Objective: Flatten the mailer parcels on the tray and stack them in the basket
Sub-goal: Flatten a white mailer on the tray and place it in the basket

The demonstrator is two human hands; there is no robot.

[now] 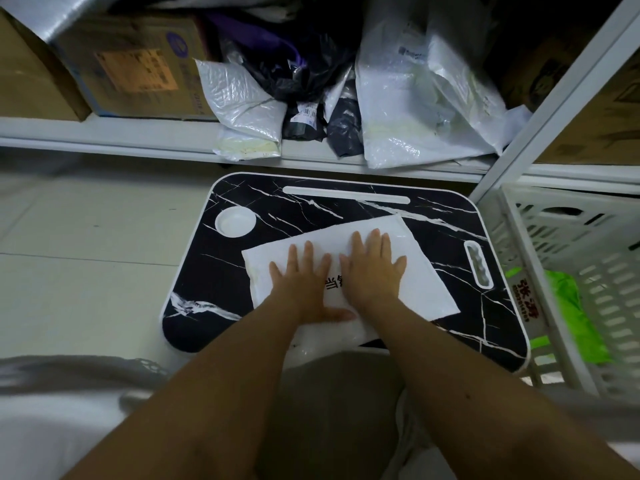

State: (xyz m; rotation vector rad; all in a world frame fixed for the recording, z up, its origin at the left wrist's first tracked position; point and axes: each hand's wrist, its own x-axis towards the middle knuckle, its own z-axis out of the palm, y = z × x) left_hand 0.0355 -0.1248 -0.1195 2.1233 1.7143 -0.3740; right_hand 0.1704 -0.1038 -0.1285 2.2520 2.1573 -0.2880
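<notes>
Head view shows us both palms down, fingers straight and spread: our left hand (304,282) and right hand (374,268) press side by side on the white mailer (426,271), which lies directly under them on the tray (450,344). Its long axis runs slantwise, from near-left to far-right of our hands. Our right hand sits nearer the basket (561,271), just right of the tray, where something green (568,313) lies. Beyond our fingertips, more parcels (415,98) crowd the shelf (138,133). Our hands hide most of the mailer's print.

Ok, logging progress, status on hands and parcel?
Both hands, left and right, flat on white mailer. Mailer on tray. Nothing in the way.
</notes>
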